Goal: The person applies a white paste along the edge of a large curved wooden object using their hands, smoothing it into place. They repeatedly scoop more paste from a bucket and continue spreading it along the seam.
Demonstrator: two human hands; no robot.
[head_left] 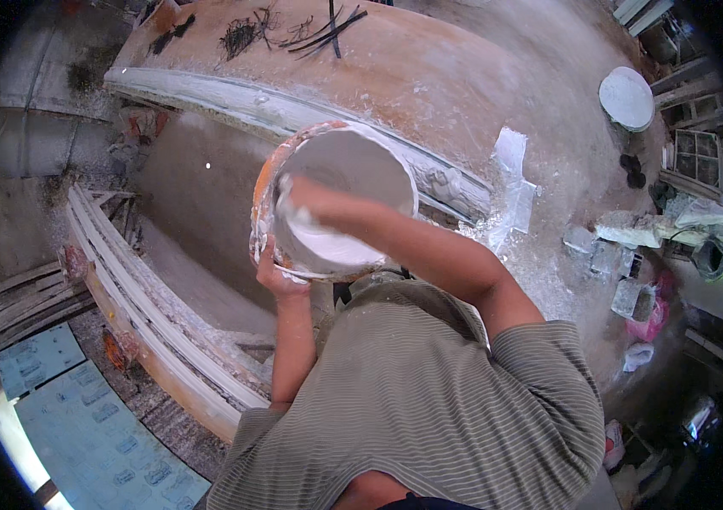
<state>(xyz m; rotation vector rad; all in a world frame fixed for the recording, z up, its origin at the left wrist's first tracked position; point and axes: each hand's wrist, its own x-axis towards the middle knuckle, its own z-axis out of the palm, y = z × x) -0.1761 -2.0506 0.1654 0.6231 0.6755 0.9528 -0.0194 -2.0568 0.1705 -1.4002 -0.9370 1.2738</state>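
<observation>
A round bucket [261, 183], orange outside and crusted with white, is tilted in front of my body. White plaster-like paste [340, 246] lies in its lower part. My left hand [280, 279] grips the bucket's near left edge, thumb up along the outside wall. Across the bucket's mouth reaches my right arm, with my right hand [306, 201] inside, close to the left inner wall. That hand is coated with white and smeared by motion, so its fingers cannot be made out.
A long white moulding [293, 110] lies on the brownish table [429, 59] beyond the bucket. Dark strips [327, 36] are scattered at its far side. Long white mouldings [153, 297] and blue boards [98, 433] are at left. A white basin [626, 99] stands far right.
</observation>
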